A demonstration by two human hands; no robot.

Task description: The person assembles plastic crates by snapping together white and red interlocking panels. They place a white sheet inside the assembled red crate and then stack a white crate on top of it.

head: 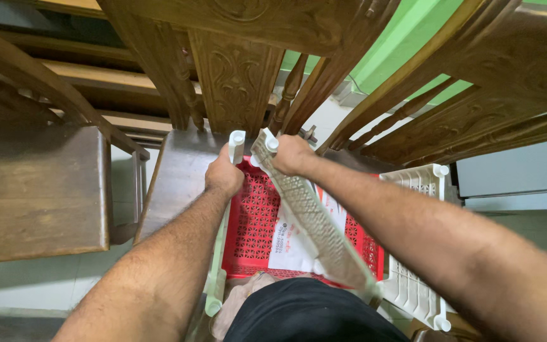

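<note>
White plastic rails gripped by left hand and right hand.

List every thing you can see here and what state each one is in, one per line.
Left hand: closed around a white side panel.
Right hand: gripping a loose, tilted lattice panel.
Red shelf: lying flat, paper label on it.
White shelf: lying flat, unheld.
Wooden chairs: upright.

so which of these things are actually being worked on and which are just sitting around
In hand:
left hand gripping a white plastic rail
right hand gripping a white perforated plastic side panel
red lattice plastic shelf panel between them

Just lying about:
second white plastic panel at right
carved wooden chairs
dark wooden table
</note>
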